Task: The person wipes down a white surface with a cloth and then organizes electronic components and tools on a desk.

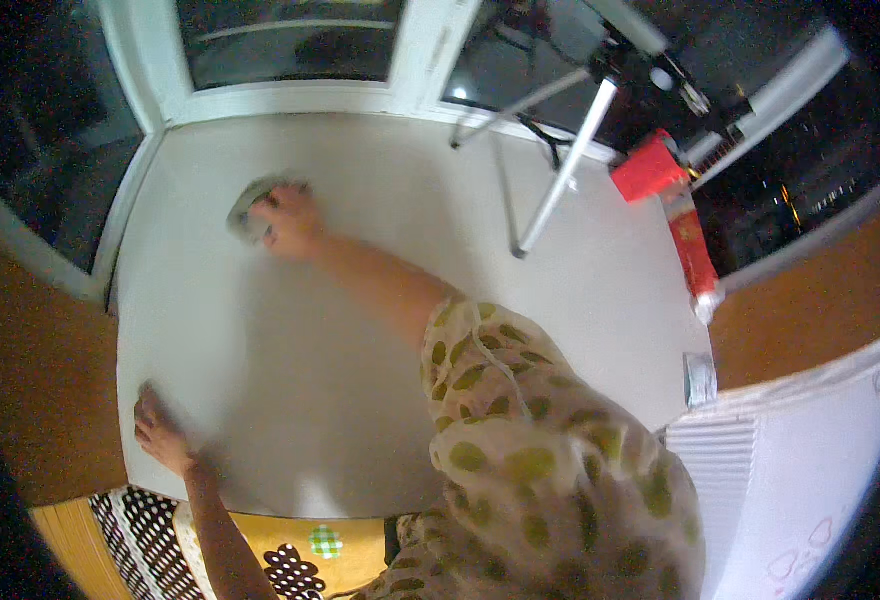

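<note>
My right hand (293,221) reaches far out over a pale, smooth surface (365,322) below the windows. It is pressed onto a greyish-green cloth (245,204), which shows bunched around the fingers; motion blurs both. My left hand (162,435) rests at the left edge of the same surface, with fingers bent and nothing visible in them. A loose sleeve (515,367) with green spots covers my right upper arm.
A metal tripod (567,169) stands at the back right. Beyond it are a red box (650,169) and a red-and-white packet (691,247). A small packet (700,379) lies at the right edge. White window frames (290,99) border the back. Patterned yellow fabric (350,540) lies along the front.
</note>
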Available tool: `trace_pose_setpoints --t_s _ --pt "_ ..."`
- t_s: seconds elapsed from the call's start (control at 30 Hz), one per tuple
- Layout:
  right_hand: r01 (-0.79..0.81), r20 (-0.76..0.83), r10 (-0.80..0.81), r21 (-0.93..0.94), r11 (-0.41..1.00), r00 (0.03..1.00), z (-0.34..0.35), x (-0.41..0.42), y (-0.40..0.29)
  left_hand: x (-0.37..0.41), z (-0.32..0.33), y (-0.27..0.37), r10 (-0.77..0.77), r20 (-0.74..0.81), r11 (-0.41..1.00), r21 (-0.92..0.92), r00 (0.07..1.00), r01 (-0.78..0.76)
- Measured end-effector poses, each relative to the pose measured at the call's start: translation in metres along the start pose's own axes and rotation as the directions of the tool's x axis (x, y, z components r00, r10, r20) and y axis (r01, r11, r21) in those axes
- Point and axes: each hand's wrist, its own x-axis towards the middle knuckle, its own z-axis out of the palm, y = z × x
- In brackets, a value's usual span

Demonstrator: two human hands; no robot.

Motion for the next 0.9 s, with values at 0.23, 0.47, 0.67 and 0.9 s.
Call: trace_pose_setpoints --t_s 0.23,0.47,0.67,0.9 --pt "0.086 0.309 -0.138 0.177 0.98 0.941 -0.088 -0.155 -0.068 -0.008 0.049 -0.054 0.095 0.089 0.979 0.173 0.992 -0.109" --pt "0.032 0.35 -0.06 0.085 0.996 0.935 -0.161 -0.304 -0.05 -0.024 0.045 -0.032 0.089 0.074 0.884 -0.465 0.993 -0.045" --pt "-0.394 0.257 0.386 -0.021 0.919 0.886 -0.281 -0.385 0.015 -0.096 -0.029 0.12 0.188 0.333 0.636 -0.758 0.924 0.144" --pt "-0.634 -0.212 0.64 0.102 0.766 0.739 -0.358 -0.428 0.155 -0.21 -0.023 0.265 0.384 0.634 0.502 -0.753 0.671 0.425"
